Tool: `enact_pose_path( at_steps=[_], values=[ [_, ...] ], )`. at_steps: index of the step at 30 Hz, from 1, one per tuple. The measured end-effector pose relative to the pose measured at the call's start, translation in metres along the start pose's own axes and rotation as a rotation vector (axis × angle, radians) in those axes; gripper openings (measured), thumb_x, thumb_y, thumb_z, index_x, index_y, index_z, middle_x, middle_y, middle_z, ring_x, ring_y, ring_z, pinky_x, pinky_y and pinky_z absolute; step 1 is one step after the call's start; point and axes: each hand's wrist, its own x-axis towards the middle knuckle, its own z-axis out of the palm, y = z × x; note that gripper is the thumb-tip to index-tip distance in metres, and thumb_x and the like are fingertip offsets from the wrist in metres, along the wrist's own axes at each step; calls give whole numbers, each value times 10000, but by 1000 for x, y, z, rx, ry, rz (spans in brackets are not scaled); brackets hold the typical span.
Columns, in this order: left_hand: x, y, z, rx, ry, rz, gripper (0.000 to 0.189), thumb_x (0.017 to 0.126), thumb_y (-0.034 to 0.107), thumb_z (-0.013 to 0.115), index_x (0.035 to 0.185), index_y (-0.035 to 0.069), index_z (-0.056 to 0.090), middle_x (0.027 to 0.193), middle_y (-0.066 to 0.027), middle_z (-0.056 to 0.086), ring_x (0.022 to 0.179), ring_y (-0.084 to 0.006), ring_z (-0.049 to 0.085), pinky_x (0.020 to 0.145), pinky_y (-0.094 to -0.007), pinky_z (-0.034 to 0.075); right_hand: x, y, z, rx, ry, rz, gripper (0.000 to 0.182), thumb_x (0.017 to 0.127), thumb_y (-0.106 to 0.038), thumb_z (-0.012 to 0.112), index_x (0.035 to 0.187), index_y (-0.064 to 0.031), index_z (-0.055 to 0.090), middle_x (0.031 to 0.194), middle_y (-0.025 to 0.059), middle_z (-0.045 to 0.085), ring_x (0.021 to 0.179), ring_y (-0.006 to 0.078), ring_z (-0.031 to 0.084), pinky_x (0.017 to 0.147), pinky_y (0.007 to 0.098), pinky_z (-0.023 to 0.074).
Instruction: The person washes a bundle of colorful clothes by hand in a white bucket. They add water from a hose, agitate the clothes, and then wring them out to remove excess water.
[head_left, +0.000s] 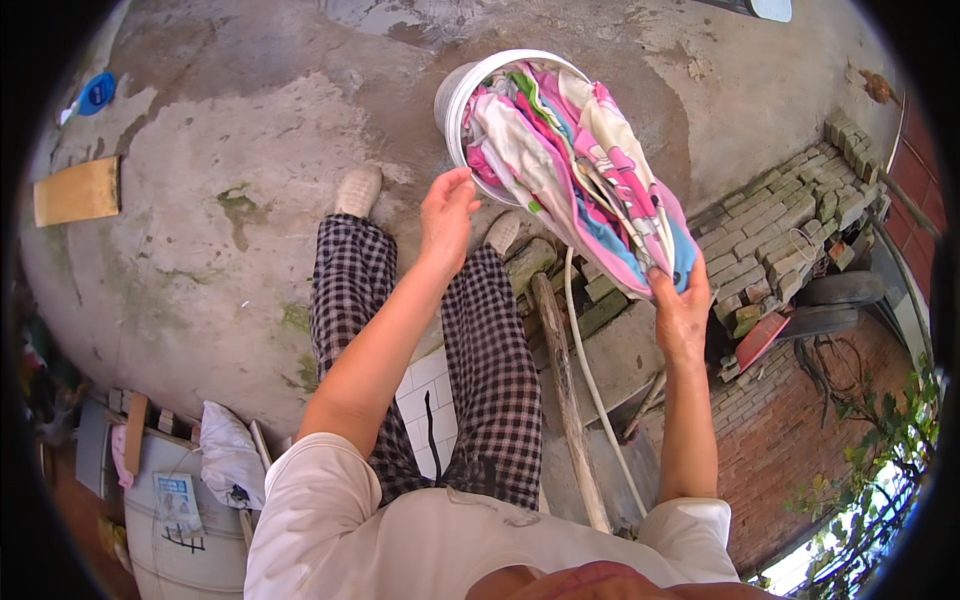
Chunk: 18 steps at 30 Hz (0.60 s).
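A bundle of wet-looking printed cloth (592, 165), pink, white and blue, stretches from inside a white plastic bucket (455, 112) toward my right. My right hand (681, 304) grips the gathered end of the cloth, thumb on top, away from the bucket. The other end lies in the bucket, so the bucket's inside is mostly hidden. Beside the near rim, my left hand (448, 217) is raised with its fingers loosely bent and apart, holding nothing. Whether its fingertips touch the rim cannot be made out.
Stacked grey bricks (772, 202) and old tires (832, 304) lie to the right. A wooden pole (559, 375) and a pale hose (592, 367) run near my right leg. On the concrete floor (247, 150) at left are a yellowish board (77, 192) and a blue round object (97, 94).
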Motion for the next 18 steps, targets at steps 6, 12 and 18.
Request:
enact_pose_path(
  at_steps=[6, 12, 18],
  values=[
    [-11, -8, -22, 98, -65, -47, 223, 945, 73, 496, 1138, 12, 588, 1137, -62, 593, 1088, -148, 548, 833, -287, 486, 127, 66, 115, -943, -136, -747, 725, 613, -67, 754, 1281, -136, 482, 1433, 162, 346, 1289, 361, 366, 986, 500, 381],
    [-24, -17, -36, 171, -82, -65, 221, 941, 71, 504, 1125, 3, 605, 1109, -57, 620, 1026, -129, 574, 809, -266, 484, 175, 110, 187, -1119, -194, -567, 826, 636, -48, 745, 1365, -270, 427, 1536, 108, 207, 1330, 348, 318, 970, 546, 391],
    [-31, -26, -42, 158, -129, -106, 188, 958, 94, 505, 1083, 4, 614, 1080, -65, 637, 970, -125, 590, 767, -257, 487, 196, 134, 208, -1162, -172, -571, 828, 608, 29, 703, 1356, -214, 443, 1414, 126, 346, 1288, 368, 353, 946, 446, 465]
  ],
)
